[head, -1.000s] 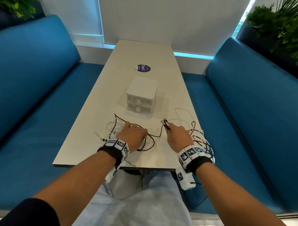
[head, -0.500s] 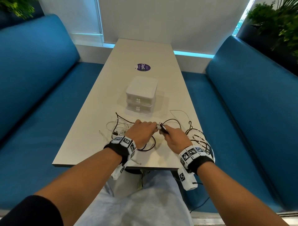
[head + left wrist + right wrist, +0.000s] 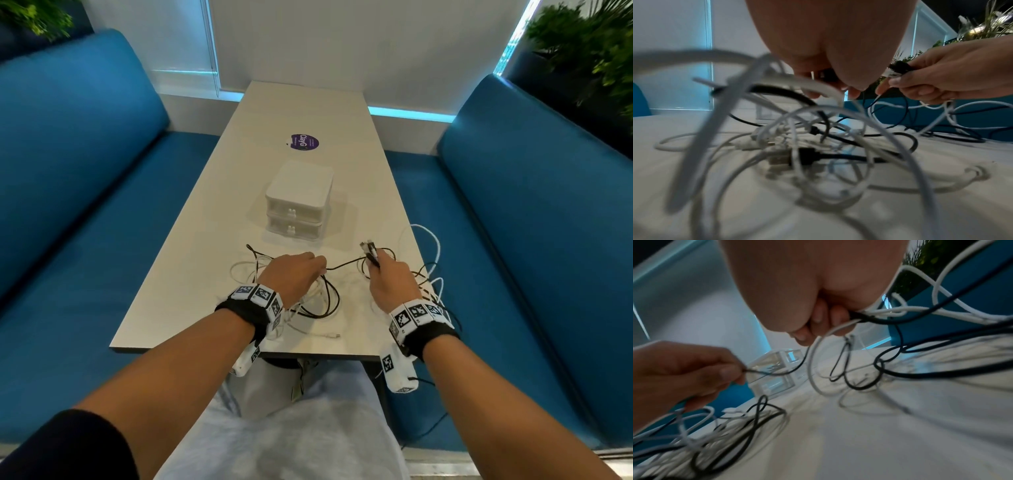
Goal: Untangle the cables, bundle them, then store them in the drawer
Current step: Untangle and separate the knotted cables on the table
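A tangle of black and white cables (image 3: 308, 301) lies on the near end of the table (image 3: 191, 274), with more loops (image 3: 428, 274) at the right edge. My left hand (image 3: 320, 269) pinches a thin black cable (image 3: 342, 264) that runs across to my right hand (image 3: 373, 260). The right hand grips a black and a white plug end (image 3: 369, 249) together, raised a little off the table. The right wrist view shows the left hand (image 3: 731, 371) pinching the black cable (image 3: 777, 373). In the left wrist view the plugs (image 3: 897, 69) stick out of the right hand's fist. The white two-drawer unit (image 3: 297, 202) stands behind, both drawers closed.
Blue bench seats (image 3: 85, 192) run along both sides of the narrow table. A purple round sticker (image 3: 302, 141) lies beyond the drawer unit. One loose white plug end (image 3: 332, 335) rests near the table's front edge. Plants (image 3: 589, 51) stand at the back right.
Half a second ago my hands met in the middle. They have drawn apart since, the right hand carrying the plugs to the right, and the black cable now stretches between them.
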The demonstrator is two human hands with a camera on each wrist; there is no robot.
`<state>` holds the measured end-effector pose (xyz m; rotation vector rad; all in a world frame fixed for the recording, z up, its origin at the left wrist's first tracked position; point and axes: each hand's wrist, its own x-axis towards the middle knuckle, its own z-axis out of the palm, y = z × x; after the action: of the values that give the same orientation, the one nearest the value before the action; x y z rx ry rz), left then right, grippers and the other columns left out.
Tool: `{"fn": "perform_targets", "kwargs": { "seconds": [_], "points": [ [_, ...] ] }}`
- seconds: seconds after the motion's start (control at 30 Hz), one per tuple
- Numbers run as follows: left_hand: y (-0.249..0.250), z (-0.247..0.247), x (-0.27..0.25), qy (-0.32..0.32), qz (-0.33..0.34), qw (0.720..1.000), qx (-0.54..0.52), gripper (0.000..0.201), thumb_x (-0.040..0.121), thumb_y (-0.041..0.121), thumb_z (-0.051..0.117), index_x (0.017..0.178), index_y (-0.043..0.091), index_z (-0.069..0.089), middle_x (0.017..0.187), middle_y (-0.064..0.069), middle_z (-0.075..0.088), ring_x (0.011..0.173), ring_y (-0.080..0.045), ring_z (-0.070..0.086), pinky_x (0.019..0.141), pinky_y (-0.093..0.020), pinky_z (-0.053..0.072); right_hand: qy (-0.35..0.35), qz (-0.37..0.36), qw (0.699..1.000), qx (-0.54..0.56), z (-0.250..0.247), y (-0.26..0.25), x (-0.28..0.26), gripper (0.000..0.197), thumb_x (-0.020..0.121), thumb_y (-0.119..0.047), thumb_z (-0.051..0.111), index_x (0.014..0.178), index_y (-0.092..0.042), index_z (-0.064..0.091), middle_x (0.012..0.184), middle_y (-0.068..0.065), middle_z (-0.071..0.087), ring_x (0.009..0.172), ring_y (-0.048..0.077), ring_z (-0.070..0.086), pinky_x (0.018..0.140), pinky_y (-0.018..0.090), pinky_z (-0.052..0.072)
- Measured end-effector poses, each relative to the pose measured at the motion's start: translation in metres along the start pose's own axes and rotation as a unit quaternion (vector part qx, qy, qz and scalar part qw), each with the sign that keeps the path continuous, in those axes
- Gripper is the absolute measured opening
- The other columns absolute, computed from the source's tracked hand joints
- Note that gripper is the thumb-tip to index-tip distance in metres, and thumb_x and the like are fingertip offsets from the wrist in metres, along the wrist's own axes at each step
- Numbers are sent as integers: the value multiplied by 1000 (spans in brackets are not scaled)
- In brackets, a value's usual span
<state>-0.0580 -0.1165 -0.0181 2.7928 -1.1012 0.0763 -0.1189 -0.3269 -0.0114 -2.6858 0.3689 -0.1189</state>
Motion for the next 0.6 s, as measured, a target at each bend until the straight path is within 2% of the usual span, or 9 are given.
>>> {"fn": "perform_targets", "kwargs": {
  "seconds": [0.07,0.13,0.2,0.23,0.3,0.33,0.47,0.6],
  "points": [
    [8,-1,4,18,16,1000,11,24,107,31,35,109,19,55,94,-1,60,82,-27,58,75,-36,38,-7,-55,998,26,6,-4,-4,30,104,-37,39,120,-16,54,92,13,68,80,35,64,73,46,54],
    [14,2,7,27,32,999,14,22,107,30,36,112,21,55,99,1,62,91,-25,56,84,-38,36,-69,-96,993,23,17,-1,-10,26,103,-36,42,115,-20,59,92,11,70,79,30,65,72,42,54],
    [18,6,8,2,41,999,2,21,106,31,37,115,21,53,107,1,63,99,-24,55,89,-39,36,-145,-94,985,-15,23,7,-17,23,103,-34,43,113,-24,60,96,11,70,80,28,65,73,38,54],
    [18,8,6,-16,40,999,-6,21,105,32,38,117,20,51,112,1,63,102,-24,54,91,-39,35,-155,-85,983,-41,23,13,-19,24,103,-32,41,119,-26,58,99,12,70,83,28,65,74,38,54],
    [17,10,4,-47,27,998,-17,27,103,35,43,123,18,48,118,-1,61,108,-25,54,94,-39,35,-138,-55,984,-99,18,26,-18,37,103,-26,36,137,-29,49,107,15,68,91,31,66,79,38,54],
    [17,11,2,-56,21,998,-20,31,101,37,46,126,18,47,121,-1,59,111,-24,53,97,-38,35,-129,-37,983,-123,14,33,-16,40,103,-25,35,141,-28,46,111,15,67,96,32,66,82,38,54],
    [16,13,-1,-62,25,998,-16,47,97,39,51,139,20,41,131,1,54,121,-22,48,106,-38,31,-116,77,975,-171,-13,63,-12,36,101,-24,36,131,-17,53,122,13,64,106,35,64,87,42,53],
    [14,12,1,-69,26,996,50,41,97,39,50,134,23,45,120,1,59,113,-23,51,100,-40,30,-110,171,965,-167,-27,82,-13,29,98,-17,39,116,-10,59,113,14,65,100,34,64,79,41,50]
  ]
}}
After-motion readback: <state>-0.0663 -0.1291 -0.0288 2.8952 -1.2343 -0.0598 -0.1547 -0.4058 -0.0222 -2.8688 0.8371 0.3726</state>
